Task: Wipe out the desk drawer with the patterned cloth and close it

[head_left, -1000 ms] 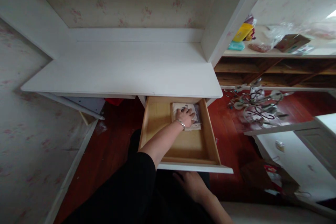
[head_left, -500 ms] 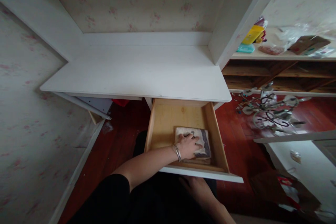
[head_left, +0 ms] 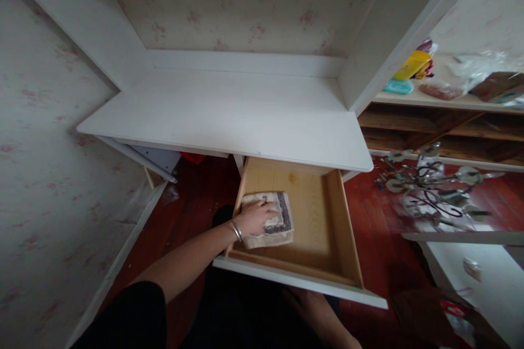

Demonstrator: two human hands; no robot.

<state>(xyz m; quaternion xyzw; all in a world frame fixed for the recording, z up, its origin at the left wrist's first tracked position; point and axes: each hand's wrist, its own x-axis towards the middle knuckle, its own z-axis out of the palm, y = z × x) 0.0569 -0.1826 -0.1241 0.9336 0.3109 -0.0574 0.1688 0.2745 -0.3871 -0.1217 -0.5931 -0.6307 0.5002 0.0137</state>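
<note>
A folded cloth (head_left: 287,214), beige with a dark grey band, lies on the bottom of the open drawer (head_left: 315,212), against its left side. My left hand (head_left: 256,219), with a silver bangle at the wrist, presses down on this cloth and grips it with bent fingers. Below the drawer's white front panel (head_left: 303,282), my right hand (head_left: 307,302) is partly in view. Its fingers are hidden under the panel and in dark shade.
The drawer sticks out from under a white desk top (head_left: 229,114). To the right, a chandelier (head_left: 438,185) rests on the red wooden floor (head_left: 368,229). Behind it, low wooden shelves (head_left: 409,120) carry bags and a yellow item (head_left: 412,65). Floral wallpaper (head_left: 36,174) covers the left wall.
My left hand has slid the cloth leftward across the drawer bottom, from the right side to the left side. The right hand stays under the drawer front. The view has shifted slightly.
</note>
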